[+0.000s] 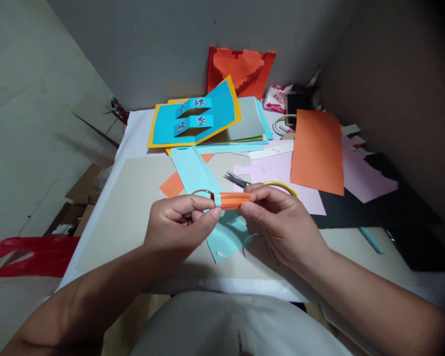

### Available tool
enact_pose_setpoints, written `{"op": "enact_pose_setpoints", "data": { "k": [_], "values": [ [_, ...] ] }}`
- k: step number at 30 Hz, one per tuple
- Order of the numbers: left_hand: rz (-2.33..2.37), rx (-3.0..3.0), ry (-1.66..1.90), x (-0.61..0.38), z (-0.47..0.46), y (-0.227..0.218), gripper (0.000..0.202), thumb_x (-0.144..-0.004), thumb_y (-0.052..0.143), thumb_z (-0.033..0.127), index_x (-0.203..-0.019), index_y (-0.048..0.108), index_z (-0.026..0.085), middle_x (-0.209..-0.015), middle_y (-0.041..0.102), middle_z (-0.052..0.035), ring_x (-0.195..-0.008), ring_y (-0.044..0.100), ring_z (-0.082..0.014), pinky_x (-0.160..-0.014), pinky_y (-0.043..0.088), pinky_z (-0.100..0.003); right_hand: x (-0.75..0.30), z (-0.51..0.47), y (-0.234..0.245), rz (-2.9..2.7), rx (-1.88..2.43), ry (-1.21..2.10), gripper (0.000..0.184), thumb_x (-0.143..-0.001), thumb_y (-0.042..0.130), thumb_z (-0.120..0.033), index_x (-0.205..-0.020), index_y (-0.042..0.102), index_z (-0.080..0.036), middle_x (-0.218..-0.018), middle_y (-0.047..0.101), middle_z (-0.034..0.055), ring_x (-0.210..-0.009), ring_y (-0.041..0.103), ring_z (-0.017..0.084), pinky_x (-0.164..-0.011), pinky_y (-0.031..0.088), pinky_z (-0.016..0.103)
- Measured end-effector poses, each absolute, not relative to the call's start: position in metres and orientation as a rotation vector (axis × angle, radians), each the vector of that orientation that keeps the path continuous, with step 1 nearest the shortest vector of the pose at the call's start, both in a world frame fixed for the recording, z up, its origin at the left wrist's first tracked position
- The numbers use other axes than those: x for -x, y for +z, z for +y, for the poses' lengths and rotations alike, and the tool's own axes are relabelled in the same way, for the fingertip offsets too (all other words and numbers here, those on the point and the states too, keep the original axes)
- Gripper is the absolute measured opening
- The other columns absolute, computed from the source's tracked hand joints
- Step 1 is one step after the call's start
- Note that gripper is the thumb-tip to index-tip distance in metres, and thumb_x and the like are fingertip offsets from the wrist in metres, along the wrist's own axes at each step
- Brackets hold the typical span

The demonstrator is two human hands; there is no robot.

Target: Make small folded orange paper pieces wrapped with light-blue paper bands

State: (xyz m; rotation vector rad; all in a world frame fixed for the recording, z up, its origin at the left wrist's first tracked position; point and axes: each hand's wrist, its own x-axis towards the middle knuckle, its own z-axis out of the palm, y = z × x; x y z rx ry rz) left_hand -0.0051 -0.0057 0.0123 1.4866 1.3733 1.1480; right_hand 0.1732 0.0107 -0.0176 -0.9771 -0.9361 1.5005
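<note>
My left hand (pixel 181 225) and my right hand (pixel 282 222) pinch the two ends of a folded orange paper strip (pixel 233 200) above the table. A narrow white paper band (pixel 217 199) wraps the strip near my left fingers. Just behind my right hand lie yellow-handled scissors (pixel 237 180), with their grey blades pointing left and part of the handle hidden by my fingers. Under my left hand lies a pale blue paper sheet (pixel 193 170), which also shows below the strip. A grey card (pixel 122 212) lies beneath these.
Farther back stand a blue and yellow pop-up card (pixel 195 116) and a red-orange paper heart (pixel 241 71) against the wall. Orange (pixel 317 151), pink (pixel 278 173) and black (pixel 374 207) sheets cover the right side. A red plastic bag (pixel 29 257) lies off the table's left edge.
</note>
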Motion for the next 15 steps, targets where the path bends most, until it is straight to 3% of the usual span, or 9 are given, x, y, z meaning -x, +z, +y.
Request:
{"op": "enact_pose_setpoints", "data": {
  "k": [7,15],
  "values": [
    [1.406,-1.455,1.111,0.004,-0.0039,0.0157,0.004,-0.074,0.072,0.018,-0.076,0.075,0.017,-0.039,0.05,0.0062,-0.039,0.039,-0.0067,-0.035,0.028,-0.02,-0.1738,0.0103,-0.0234,-0.964,0.951,1.42,0.014,-0.071,0.084,-0.021,-0.069,0.071,-0.026,-0.084,0.061,-0.002,-0.078,0.056,0.012,-0.072,0.046,0.029],
    [1.336,-1.57,1.104,0.0102,-0.0036,0.0184,0.018,-0.075,0.07,0.015,-0.059,0.063,0.017,-0.042,0.047,0.0064,-0.041,0.037,-0.0054,-0.038,0.03,-0.018,-0.1729,0.0093,-0.0183,-0.905,0.948,1.642,0.01,-0.07,0.084,-0.026,-0.07,0.074,-0.023,-0.086,0.063,-0.0011,-0.074,0.056,0.012,-0.073,0.048,0.029]
  ]
}}
